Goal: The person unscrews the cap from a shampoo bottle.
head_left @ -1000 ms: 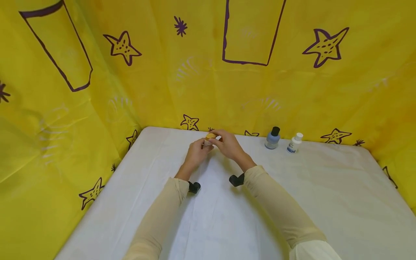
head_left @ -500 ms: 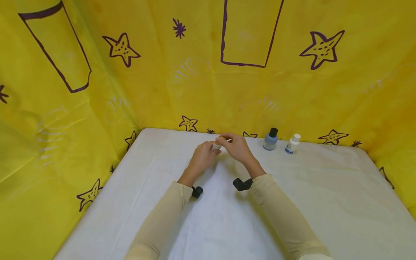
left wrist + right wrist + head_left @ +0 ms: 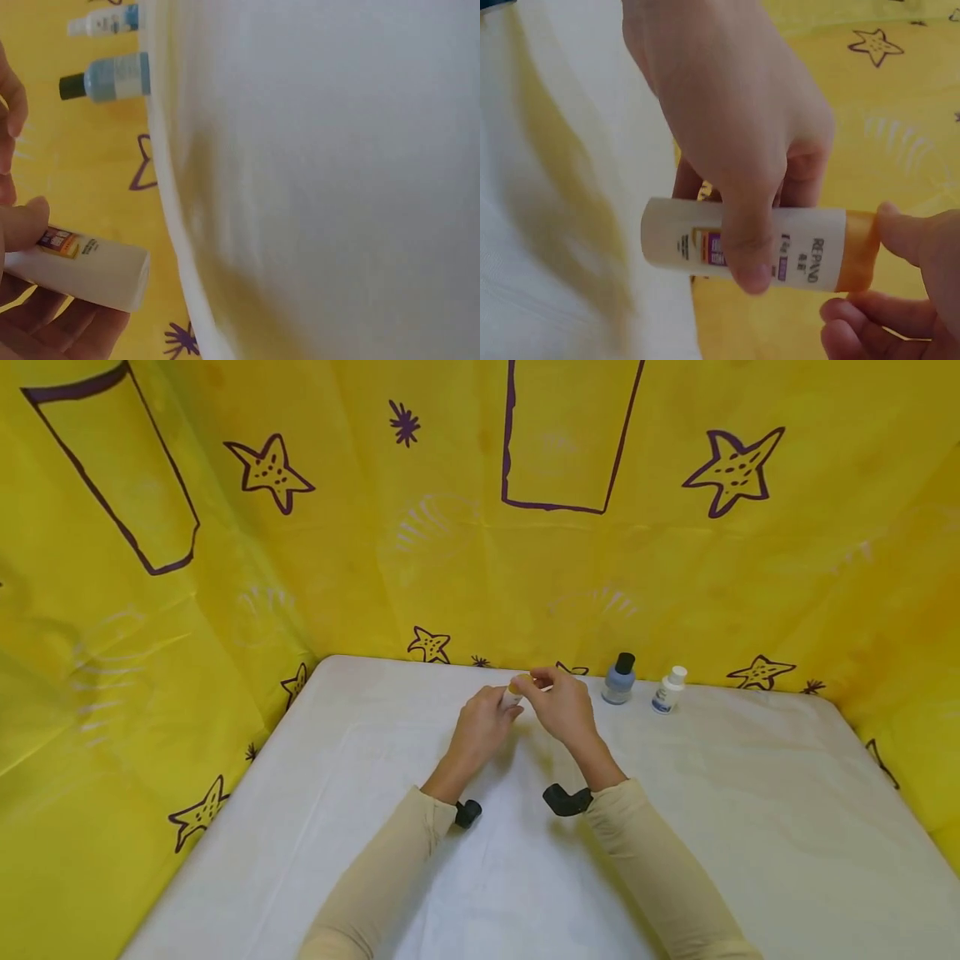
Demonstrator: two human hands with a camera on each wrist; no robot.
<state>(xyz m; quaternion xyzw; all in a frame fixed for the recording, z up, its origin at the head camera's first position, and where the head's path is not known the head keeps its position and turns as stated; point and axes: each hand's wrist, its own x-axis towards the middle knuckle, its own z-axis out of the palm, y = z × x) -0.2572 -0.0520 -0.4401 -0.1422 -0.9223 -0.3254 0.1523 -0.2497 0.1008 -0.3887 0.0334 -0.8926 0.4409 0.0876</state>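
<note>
My left hand (image 3: 482, 731) grips a white plastic bottle (image 3: 676, 232) with an orange cap (image 3: 859, 251) and a small printed label. In the right wrist view its thumb lies across the bottle's side, with the fingers behind. My right hand (image 3: 564, 710) pinches the cap between thumb and fingertips. The bottle is tilted and held above the table, near its back edge. In the left wrist view the bottle's base (image 3: 124, 277) faces right, while its cap end is out of frame.
A blue bottle with a black cap (image 3: 618, 681) and a small white bottle (image 3: 668, 691) stand upright at the back, right of my hands. A white cloth (image 3: 375, 760) covers the table. Yellow drapes (image 3: 450, 568) with drawn starfish rise behind and at both sides.
Both hands have shifted to the right together with the white bottle. The right fingers stay at its orange cap throughout. The two standing bottles keep their places while the head view drifts slightly.
</note>
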